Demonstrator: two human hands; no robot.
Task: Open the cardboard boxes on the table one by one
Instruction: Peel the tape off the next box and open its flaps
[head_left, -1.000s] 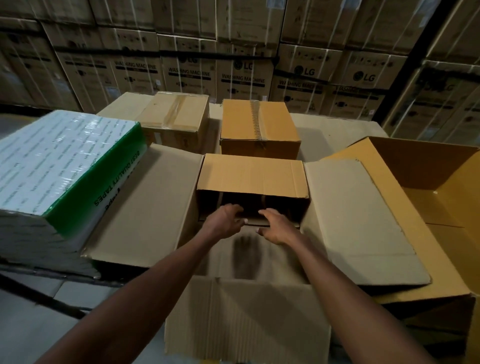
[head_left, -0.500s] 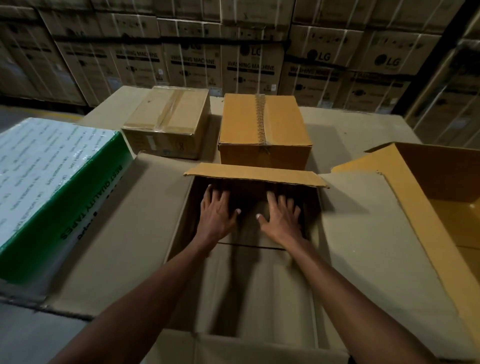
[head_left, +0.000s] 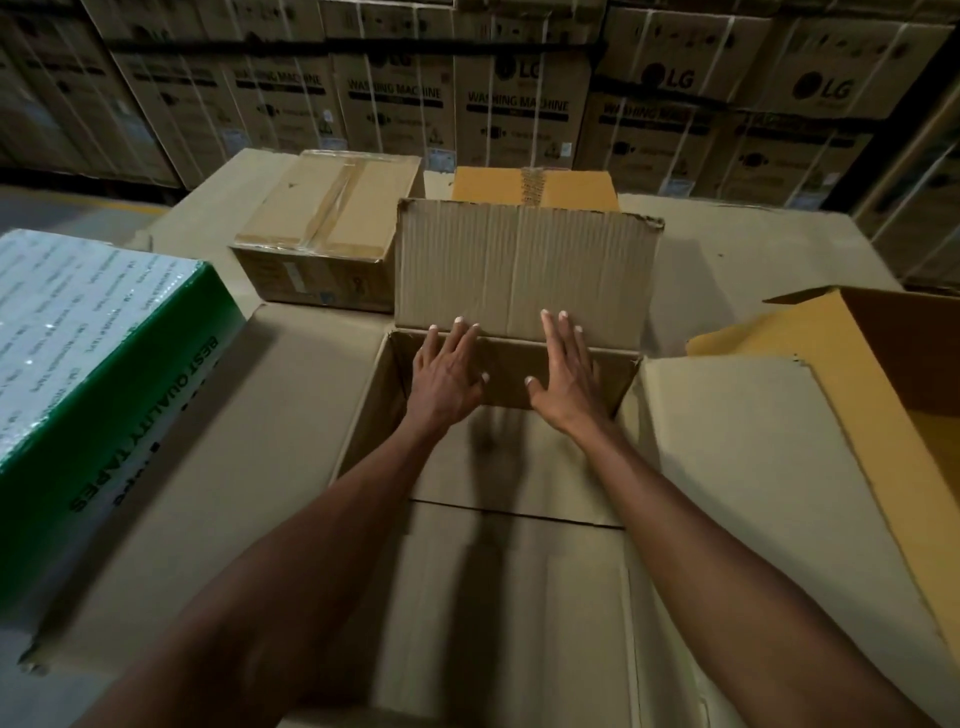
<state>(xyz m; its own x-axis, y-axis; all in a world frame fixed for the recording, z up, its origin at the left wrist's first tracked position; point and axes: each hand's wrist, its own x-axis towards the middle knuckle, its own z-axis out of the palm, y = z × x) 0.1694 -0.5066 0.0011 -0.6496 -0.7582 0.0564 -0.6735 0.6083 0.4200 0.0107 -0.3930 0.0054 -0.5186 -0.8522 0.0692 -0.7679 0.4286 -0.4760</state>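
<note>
A large brown cardboard box (head_left: 519, 467) lies open in front of me, its side flaps spread flat to left and right. Its far flap (head_left: 519, 265) stands upright. My left hand (head_left: 449, 371) and my right hand (head_left: 563, 374) are both flat, fingers straight, pressing at the fold where the far flap meets the box wall. Behind it sit two taped boxes: a pale one (head_left: 327, 213) at the back left and an orange-brown one (head_left: 566, 187), mostly hidden by the raised flap.
A green and white carton of tapes (head_left: 88, 374) rests on the left flap. An opened orange-brown box (head_left: 883, 374) stands at the right. Stacked washing machine cartons (head_left: 519, 93) form a wall beyond the table.
The far flap has swung up from nearly level to upright. Both hands have moved forward from inside the box to the flap's fold, staying flat.
</note>
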